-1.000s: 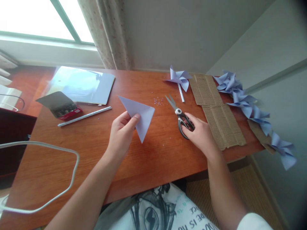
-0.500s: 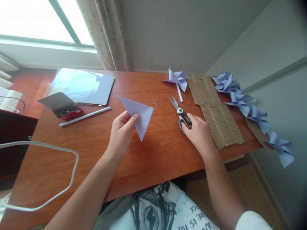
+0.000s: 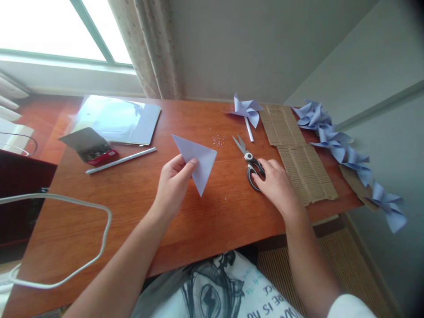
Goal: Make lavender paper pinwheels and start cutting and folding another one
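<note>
A folded triangle of pale lilac paper (image 3: 203, 164) is pinched between the thumb and fingers of my left hand (image 3: 175, 179), held above the table. My right hand (image 3: 276, 183) grips the black and grey handles of the scissors (image 3: 248, 157). Their blades are parted and point away from me, toward the back of the table. Small beads (image 3: 219, 140) lie scattered between the paper and the scissors. Just behind the blades lies a paper pinwheel (image 3: 245, 109) on a white stick.
Flattened corrugated cardboard (image 3: 300, 163) lies on the right, with several more pinwheels (image 3: 334, 139) beyond it. At the left are an open red box (image 3: 99, 154), a paper stick (image 3: 122, 160), a plastic-wrapped paper pack (image 3: 145, 123) and a white cable (image 3: 107, 221).
My left hand and the folded paper have shifted slightly to the right in view. The right hand stays at the scissors handles, its fingers barely moved.
</note>
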Action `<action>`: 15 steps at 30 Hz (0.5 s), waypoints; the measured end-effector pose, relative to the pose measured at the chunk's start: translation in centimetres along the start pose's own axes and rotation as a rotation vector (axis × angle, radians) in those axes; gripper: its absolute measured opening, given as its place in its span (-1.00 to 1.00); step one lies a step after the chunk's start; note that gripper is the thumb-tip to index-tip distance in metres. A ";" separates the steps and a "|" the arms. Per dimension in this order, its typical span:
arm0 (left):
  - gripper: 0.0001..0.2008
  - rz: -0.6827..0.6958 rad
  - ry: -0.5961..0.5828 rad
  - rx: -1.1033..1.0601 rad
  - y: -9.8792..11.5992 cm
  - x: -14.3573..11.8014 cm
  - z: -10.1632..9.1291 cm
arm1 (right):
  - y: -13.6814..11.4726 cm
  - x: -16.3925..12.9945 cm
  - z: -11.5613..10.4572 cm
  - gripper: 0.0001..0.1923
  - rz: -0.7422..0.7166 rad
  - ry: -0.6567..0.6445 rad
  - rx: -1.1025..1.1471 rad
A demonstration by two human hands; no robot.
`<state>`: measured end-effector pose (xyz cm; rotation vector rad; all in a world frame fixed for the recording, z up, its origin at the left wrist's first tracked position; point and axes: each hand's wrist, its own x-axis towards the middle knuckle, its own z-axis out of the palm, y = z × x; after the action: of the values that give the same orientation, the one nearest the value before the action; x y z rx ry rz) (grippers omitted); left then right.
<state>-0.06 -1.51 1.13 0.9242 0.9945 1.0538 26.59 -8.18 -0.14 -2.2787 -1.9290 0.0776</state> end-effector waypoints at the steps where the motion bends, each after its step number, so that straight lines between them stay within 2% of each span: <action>1: -0.78 -0.003 -0.002 -0.001 0.0 0.0 0.0 | -0.1 -0.1 -0.1 -0.63 0.006 0.007 0.005; 4: -0.76 -0.013 -0.017 -0.003 0.0 -0.1 0.2 | -1.4 -0.4 -0.9 -0.57 0.014 0.085 0.071; 8: -0.74 -0.017 -0.071 0.015 -0.2 -0.3 0.4 | -5.3 -1.2 -1.5 -0.56 -0.086 0.206 0.362; 11: -0.73 0.002 -0.109 0.061 -0.5 -0.4 0.7 | -8.6 -1.7 -1.0 -0.44 -0.178 0.164 0.569; 15: -0.72 0.019 -0.167 0.127 -1.2 -0.6 1.0 | -11.1 -1.9 0.2 -0.27 -0.192 0.159 0.608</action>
<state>1.13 -2.46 0.43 1.1095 0.9225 0.9211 15.41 -8.23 1.21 -1.6512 -1.7262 0.3884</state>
